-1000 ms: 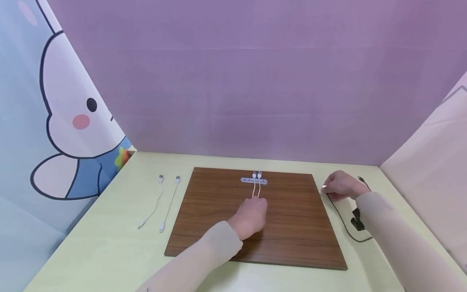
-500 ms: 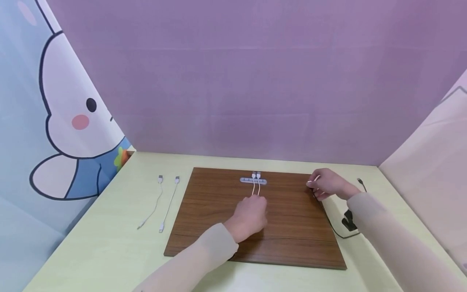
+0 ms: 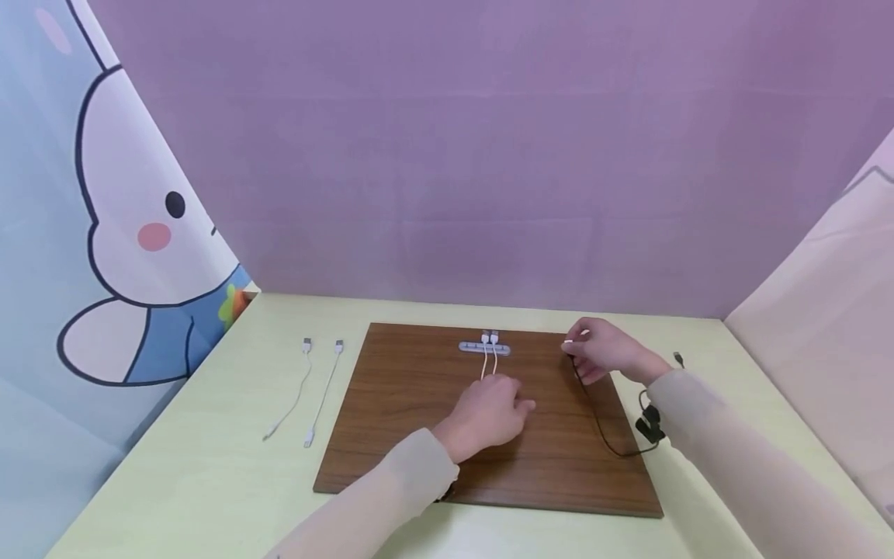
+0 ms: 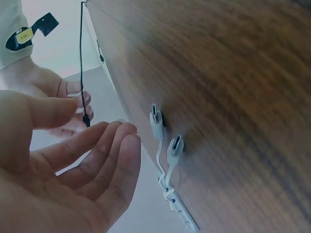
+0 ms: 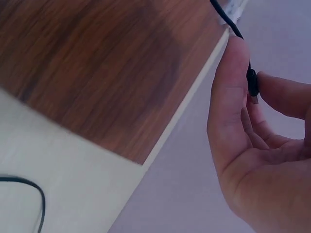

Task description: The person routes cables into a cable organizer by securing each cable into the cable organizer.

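My right hand pinches a black USB cable by its plug, between thumb and fingers, over the right back part of a brown wooden board. The cable trails down across the board to its right side. My left hand holds nothing; its fingers are loosely extended beside two white USB cables. Their small connectors show close to the board in the left wrist view. Both white cables sit in a pale cable clip strip at the board's back edge, with their USB-A plugs beyond it.
Two more white USB cables lie apart on the pale table, left of the board. The black cable's other plug rests on the table at right, beside a black strap-like piece. A purple backdrop stands behind.
My right hand has moved left from the table to over the board, drawing the black cable along. My left hand's curled fingers have spread away from the white cables.
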Tool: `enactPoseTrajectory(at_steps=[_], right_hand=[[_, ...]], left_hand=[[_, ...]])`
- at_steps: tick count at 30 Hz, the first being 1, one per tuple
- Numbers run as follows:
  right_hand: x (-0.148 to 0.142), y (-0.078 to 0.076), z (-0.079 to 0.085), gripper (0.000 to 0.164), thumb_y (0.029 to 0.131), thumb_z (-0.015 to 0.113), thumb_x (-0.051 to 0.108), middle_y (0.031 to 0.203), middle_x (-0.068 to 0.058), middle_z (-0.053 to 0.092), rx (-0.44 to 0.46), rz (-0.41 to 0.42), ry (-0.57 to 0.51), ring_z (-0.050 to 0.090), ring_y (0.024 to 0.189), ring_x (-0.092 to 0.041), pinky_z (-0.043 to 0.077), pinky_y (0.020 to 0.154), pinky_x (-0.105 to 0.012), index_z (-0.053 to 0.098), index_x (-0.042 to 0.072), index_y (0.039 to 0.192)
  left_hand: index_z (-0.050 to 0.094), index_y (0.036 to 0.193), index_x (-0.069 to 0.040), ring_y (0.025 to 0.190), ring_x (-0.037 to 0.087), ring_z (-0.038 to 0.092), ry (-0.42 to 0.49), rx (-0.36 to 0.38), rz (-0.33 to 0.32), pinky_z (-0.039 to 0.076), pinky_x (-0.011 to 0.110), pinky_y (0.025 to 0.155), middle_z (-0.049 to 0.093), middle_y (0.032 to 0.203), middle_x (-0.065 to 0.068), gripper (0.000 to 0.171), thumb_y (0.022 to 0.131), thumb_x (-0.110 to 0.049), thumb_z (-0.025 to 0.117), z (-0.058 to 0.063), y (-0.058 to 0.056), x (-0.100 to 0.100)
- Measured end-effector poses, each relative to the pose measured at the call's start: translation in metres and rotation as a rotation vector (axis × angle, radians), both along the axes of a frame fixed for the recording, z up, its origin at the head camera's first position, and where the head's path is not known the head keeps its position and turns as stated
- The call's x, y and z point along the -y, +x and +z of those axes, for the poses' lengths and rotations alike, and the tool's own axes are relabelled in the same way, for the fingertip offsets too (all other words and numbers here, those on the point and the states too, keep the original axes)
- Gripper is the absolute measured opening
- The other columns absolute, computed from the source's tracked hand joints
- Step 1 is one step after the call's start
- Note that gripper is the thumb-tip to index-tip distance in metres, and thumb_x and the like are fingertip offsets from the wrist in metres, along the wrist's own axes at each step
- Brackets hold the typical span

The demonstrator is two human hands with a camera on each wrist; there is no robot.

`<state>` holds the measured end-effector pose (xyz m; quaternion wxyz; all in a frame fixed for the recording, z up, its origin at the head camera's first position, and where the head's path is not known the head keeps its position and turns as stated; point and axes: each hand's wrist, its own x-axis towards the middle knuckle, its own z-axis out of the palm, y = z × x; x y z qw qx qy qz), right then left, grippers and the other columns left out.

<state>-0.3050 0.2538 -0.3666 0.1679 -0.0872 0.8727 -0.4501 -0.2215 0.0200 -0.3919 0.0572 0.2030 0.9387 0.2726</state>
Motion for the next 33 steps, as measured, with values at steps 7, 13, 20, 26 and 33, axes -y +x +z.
enactPoseTrajectory(at_steps=[7,13,20,26,33], right_hand=[[0.02,0.006,0.008,0.025,0.104,0.056,0.012,0.088,-0.021,0.063,-0.007,0.004,-0.038,0.065,0.068,-0.021,0.061,0.065,-0.042,0.048,-0.006,0.118],[0.037,0.009,0.015,0.026,0.105,0.056,0.015,0.083,-0.016,0.061,0.008,0.023,-0.095,0.064,0.068,-0.023,0.061,0.067,-0.043,0.046,-0.005,0.12],[0.051,0.009,0.025,0.026,0.105,0.055,0.015,0.082,-0.014,0.061,0.025,0.033,-0.149,0.065,0.069,-0.022,0.061,0.069,-0.042,0.046,-0.004,0.121],[0.066,0.008,0.032,0.028,0.107,0.053,0.015,0.086,-0.014,0.059,0.045,0.002,-0.242,0.066,0.07,-0.023,0.061,0.074,-0.043,0.043,-0.003,0.125],[0.071,-0.001,0.033,0.032,0.104,0.058,0.01,0.099,-0.022,0.062,0.023,-0.04,-0.256,0.068,0.073,-0.025,0.06,0.08,-0.047,0.043,-0.005,0.128]], left_hand=[[0.071,0.119,-0.003,0.074,0.011,0.058,0.047,0.028,-0.04,0.051,0.028,0.073,0.069,0.094,0.001,0.037,0.102,-0.034,0.062,0.001,0.003,-0.001],[0.071,0.119,-0.006,0.094,0.014,0.065,0.088,0.071,-0.035,0.055,0.033,0.084,0.072,0.108,0.001,0.038,0.103,-0.038,0.06,0.0,0.003,-0.001],[0.073,0.107,-0.007,0.07,0.014,0.065,0.315,0.207,0.019,0.053,0.029,0.065,0.071,0.085,0.003,0.029,0.099,-0.034,0.066,-0.003,0.001,-0.007],[0.068,0.091,-0.004,0.062,0.017,0.065,0.548,0.347,0.065,0.056,0.028,0.059,0.068,0.073,0.007,0.019,0.099,-0.021,0.068,-0.003,0.003,-0.01],[0.066,0.093,0.002,0.063,0.017,0.065,0.622,0.348,0.137,0.057,0.028,0.058,0.065,0.074,0.01,0.013,0.101,-0.008,0.062,-0.003,0.002,-0.007]])
